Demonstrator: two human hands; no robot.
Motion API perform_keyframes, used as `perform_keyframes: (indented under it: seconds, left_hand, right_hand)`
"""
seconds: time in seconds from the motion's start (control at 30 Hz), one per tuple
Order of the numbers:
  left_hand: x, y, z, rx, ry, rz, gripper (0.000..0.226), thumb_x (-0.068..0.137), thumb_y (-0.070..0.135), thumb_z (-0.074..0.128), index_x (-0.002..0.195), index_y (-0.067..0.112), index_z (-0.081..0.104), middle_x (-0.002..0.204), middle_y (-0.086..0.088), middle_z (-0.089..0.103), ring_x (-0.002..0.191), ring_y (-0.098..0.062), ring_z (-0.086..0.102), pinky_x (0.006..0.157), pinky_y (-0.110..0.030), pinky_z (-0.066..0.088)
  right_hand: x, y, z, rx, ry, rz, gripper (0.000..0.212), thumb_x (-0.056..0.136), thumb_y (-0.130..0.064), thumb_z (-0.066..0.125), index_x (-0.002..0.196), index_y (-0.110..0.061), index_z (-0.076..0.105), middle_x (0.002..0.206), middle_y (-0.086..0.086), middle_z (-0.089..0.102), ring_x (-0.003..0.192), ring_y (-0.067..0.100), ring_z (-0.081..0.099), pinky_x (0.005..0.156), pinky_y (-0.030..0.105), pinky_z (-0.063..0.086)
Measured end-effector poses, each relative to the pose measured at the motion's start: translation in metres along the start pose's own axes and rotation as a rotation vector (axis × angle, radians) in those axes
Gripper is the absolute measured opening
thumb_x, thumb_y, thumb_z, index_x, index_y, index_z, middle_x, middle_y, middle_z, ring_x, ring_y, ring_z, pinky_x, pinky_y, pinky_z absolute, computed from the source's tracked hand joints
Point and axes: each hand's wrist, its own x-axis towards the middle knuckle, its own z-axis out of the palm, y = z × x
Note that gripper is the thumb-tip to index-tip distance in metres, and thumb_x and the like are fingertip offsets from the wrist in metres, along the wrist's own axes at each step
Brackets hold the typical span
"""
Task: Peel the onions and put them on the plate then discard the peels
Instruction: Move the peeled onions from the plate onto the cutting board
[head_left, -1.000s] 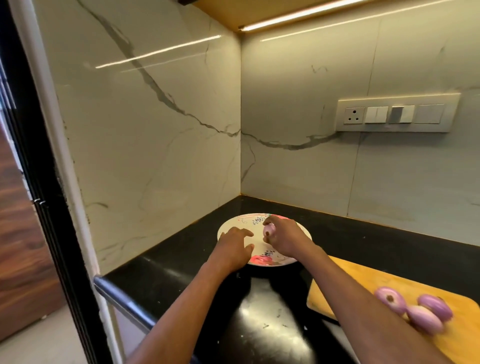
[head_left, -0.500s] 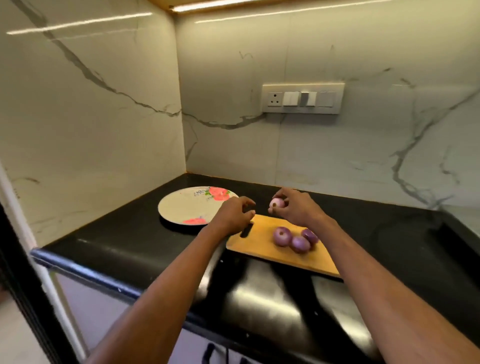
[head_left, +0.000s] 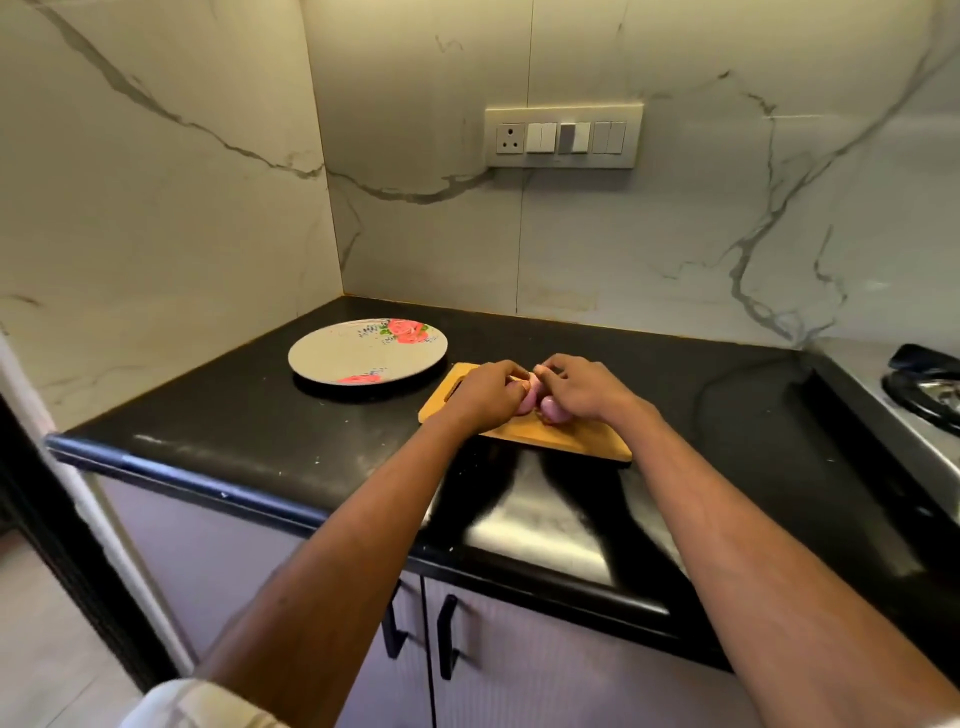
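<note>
Onions huddle mid-frame on my cutting board — left hand and right hand curl over them, apparently gripping, exact hold hidden — flowered plate bare at left.

Plate on countertop, far left, near the corner. Cutting board just right of plate, apart from it. Onions on board, under both hands. Switch panel on far wall. Stove at far right.

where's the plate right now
In the head view the plate sits on the black counter, left of the cutting board, near the wall corner.
</note>
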Motion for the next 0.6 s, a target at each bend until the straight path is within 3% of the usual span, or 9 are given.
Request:
perform_keyframes:
  seconds: [0.1, 0.2, 0.33, 0.4, 0.47, 0.6]
  left_hand:
    - [-0.002, -0.002, 0.001, -0.01, 0.004, -0.019, 0.038, 0.105, 0.025, 0.047, 0.141, 0.014, 0.052, 0.136, -0.009, 0.061, 0.12, -0.023, 0.057, 0.09, -0.025, 0.041]
    - [-0.003, -0.004, 0.001, -0.026, 0.009, -0.015, 0.038, 0.106, 0.027, 0.045, 0.142, 0.014, 0.051, 0.138, -0.009, 0.059, 0.124, -0.024, 0.056, 0.093, -0.025, 0.041]
    - [0.0, -0.011, -0.005, -0.067, -0.074, 0.017, 0.043, 0.103, 0.027, 0.051, 0.145, 0.018, 0.047, 0.141, -0.008, 0.056, 0.127, -0.022, 0.053, 0.098, -0.028, 0.041]
    - [0.002, -0.016, -0.009, -0.072, -0.17, 0.034, 0.057, 0.098, 0.028, 0.062, 0.15, 0.02, 0.042, 0.146, -0.007, 0.05, 0.129, -0.023, 0.051, 0.103, -0.031, 0.043]
    - [0.004, -0.018, -0.012, -0.06, -0.242, 0.022, 0.071, 0.092, 0.023, 0.071, 0.153, 0.021, 0.036, 0.149, -0.005, 0.045, 0.13, -0.023, 0.05, 0.106, -0.032, 0.045]
    - [0.007, -0.016, -0.006, -0.025, -0.218, 0.033, 0.077, 0.088, 0.016, 0.075, 0.154, 0.021, 0.036, 0.151, -0.005, 0.045, 0.131, -0.022, 0.051, 0.109, -0.035, 0.046]
  right_hand:
    - [0.0, 0.001, 0.001, 0.037, 0.0, -0.006, 0.041, 0.108, -0.043, 0.035, 0.134, -0.02, 0.057, 0.131, 0.004, 0.062, 0.114, 0.021, 0.056, 0.093, 0.034, 0.044]
    - [0.002, 0.007, 0.0, 0.08, 0.01, -0.002, 0.043, 0.107, -0.047, 0.034, 0.136, -0.021, 0.053, 0.135, 0.003, 0.06, 0.116, 0.02, 0.055, 0.099, 0.036, 0.045]
    - [-0.003, 0.019, -0.01, 0.086, -0.018, -0.069, 0.056, 0.097, -0.057, 0.053, 0.143, -0.027, 0.046, 0.144, 0.002, 0.054, 0.126, 0.019, 0.052, 0.101, 0.033, 0.043]
    - [-0.005, 0.026, -0.016, 0.026, -0.111, -0.084, 0.074, 0.088, -0.058, 0.067, 0.149, -0.03, 0.038, 0.152, 0.006, 0.044, 0.137, 0.025, 0.045, 0.109, 0.037, 0.041]
    - [-0.007, 0.031, -0.017, -0.061, -0.193, -0.079, 0.087, 0.08, -0.056, 0.077, 0.152, -0.032, 0.033, 0.153, 0.006, 0.041, 0.135, 0.028, 0.045, 0.113, 0.044, 0.041]
    - [-0.006, 0.034, -0.013, -0.014, -0.172, -0.104, 0.072, 0.079, -0.037, 0.084, 0.141, -0.029, 0.048, 0.137, -0.004, 0.056, 0.121, 0.019, 0.054, 0.106, 0.036, 0.045]
